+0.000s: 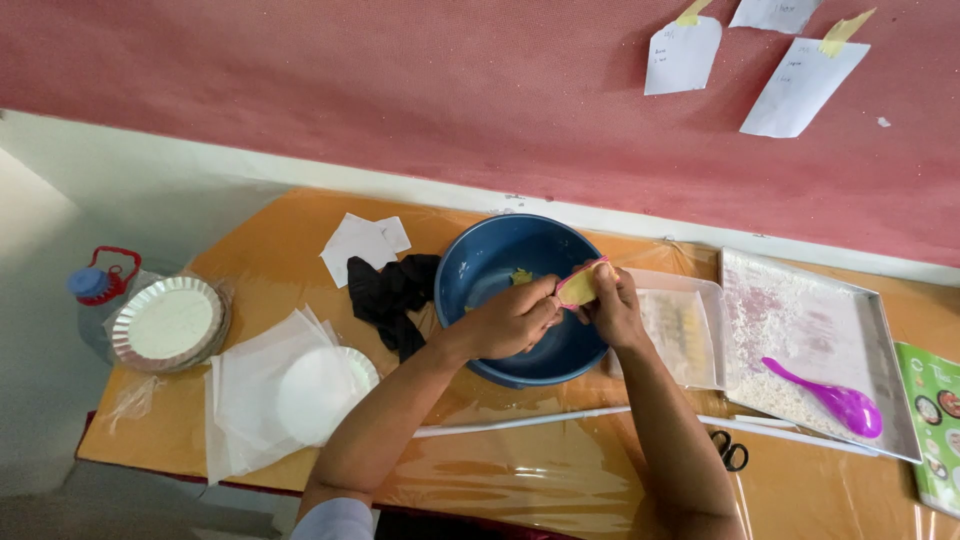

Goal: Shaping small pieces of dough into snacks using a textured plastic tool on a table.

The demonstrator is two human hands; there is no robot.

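My left hand (pixel 512 318) and my right hand (pixel 614 303) meet over the right side of a blue bowl (pixel 478 265). Between them they hold a small pink-edged mould with yellow dough (pixel 580 285) in it. My right hand cups it from the right while the fingers of my left hand press on it. A scrap of yellow dough (pixel 521 276) lies inside the bowl.
A metal tray dusted with flour (pixel 800 330) holds a purple spoon (pixel 830 397) at the right. A clear container (pixel 685 330) sits beside the bowl. Left are a black cloth (pixel 392 295), white paper sheets (pixel 260 390), foil plates (pixel 168 322), a water jug (pixel 95 285). Scissors (pixel 732 450) lie near the front.
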